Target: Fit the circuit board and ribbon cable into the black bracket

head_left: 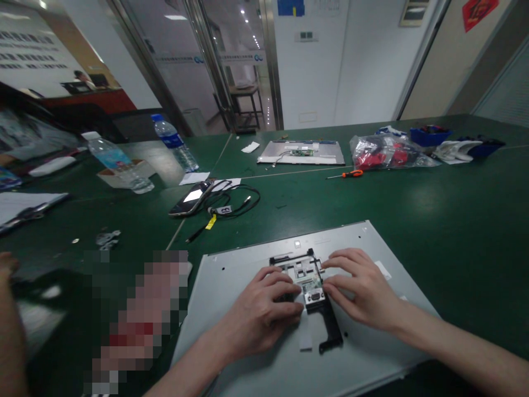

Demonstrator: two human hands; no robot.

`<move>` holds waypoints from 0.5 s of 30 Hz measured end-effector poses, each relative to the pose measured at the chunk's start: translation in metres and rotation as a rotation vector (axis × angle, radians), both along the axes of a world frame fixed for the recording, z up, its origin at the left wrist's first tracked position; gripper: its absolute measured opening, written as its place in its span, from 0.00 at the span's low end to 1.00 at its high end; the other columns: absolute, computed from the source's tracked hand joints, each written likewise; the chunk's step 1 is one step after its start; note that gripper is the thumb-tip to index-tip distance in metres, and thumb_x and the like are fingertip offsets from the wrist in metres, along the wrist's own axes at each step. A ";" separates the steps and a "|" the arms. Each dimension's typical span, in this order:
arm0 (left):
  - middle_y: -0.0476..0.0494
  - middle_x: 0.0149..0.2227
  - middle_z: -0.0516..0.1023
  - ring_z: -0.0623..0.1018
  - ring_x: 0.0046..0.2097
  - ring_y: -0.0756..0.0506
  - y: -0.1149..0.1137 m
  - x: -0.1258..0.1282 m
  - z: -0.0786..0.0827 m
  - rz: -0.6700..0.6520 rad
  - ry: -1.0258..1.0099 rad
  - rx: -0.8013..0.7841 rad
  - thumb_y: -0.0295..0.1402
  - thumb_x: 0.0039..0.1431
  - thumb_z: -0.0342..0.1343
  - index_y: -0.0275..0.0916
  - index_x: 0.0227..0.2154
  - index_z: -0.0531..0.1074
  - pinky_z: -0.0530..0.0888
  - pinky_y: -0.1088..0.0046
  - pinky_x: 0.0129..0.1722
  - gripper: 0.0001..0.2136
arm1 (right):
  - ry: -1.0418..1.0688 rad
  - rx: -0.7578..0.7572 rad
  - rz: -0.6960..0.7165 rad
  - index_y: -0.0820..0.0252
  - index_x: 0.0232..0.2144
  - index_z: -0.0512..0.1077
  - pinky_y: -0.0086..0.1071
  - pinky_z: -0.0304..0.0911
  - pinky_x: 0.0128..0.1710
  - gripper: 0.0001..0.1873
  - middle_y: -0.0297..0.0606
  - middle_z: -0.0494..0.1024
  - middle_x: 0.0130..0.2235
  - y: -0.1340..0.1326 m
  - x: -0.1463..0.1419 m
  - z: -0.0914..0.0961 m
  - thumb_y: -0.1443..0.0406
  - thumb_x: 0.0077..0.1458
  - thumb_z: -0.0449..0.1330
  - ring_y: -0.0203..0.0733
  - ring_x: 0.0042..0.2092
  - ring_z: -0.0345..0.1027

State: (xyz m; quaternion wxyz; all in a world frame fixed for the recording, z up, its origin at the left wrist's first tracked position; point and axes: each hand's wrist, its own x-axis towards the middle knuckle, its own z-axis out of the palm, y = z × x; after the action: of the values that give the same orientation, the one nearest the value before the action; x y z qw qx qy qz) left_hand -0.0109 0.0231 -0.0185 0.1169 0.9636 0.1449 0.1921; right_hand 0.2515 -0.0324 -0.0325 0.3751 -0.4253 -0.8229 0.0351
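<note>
A grey metal panel, the back of a flat screen, lies on the green table in front of me. A black plastic frame with a small circuit board sits at its middle. My left hand rests on the panel at the frame's left side, fingers curled against the board. My right hand lies at the frame's right side, fingers stretched toward the board and touching it. Neither hand lifts anything.
Farther back lie a phone, a black cable, two water bottles, a second panel, an orange screwdriver and a bag of red parts. Another person's arm shows at the left edge.
</note>
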 end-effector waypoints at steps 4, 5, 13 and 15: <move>0.45 0.45 0.82 0.78 0.47 0.41 0.000 -0.001 0.000 -0.004 0.011 0.004 0.31 0.66 0.57 0.46 0.43 0.79 0.70 0.53 0.53 0.08 | 0.003 -0.008 -0.043 0.59 0.31 0.76 0.45 0.62 0.48 0.11 0.38 0.81 0.42 0.002 0.001 0.001 0.66 0.66 0.58 0.48 0.47 0.69; 0.45 0.45 0.82 0.78 0.47 0.41 0.000 -0.001 0.000 -0.007 0.010 0.004 0.31 0.66 0.57 0.45 0.43 0.79 0.69 0.53 0.53 0.07 | 0.002 -0.018 -0.037 0.59 0.31 0.76 0.44 0.62 0.48 0.11 0.38 0.81 0.41 0.002 0.000 0.001 0.67 0.66 0.57 0.47 0.46 0.69; 0.46 0.45 0.82 0.77 0.47 0.41 -0.001 0.000 -0.001 -0.007 -0.009 -0.003 0.32 0.67 0.56 0.45 0.42 0.79 0.69 0.55 0.54 0.07 | 0.000 -0.049 0.012 0.60 0.34 0.76 0.43 0.61 0.48 0.10 0.36 0.80 0.38 0.000 -0.005 0.001 0.67 0.67 0.56 0.45 0.44 0.69; 0.46 0.45 0.82 0.77 0.47 0.41 -0.001 0.001 0.000 -0.010 -0.008 0.003 0.32 0.66 0.56 0.45 0.42 0.79 0.69 0.55 0.54 0.07 | 0.002 -0.049 0.012 0.59 0.34 0.75 0.43 0.61 0.48 0.10 0.36 0.80 0.38 0.000 -0.005 0.001 0.67 0.67 0.56 0.45 0.44 0.69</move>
State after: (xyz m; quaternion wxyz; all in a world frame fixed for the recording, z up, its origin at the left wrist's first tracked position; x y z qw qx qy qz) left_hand -0.0102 0.0221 -0.0188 0.1171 0.9636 0.1396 0.1955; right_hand 0.2463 -0.0323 -0.0314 0.3651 -0.4294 -0.8240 0.0578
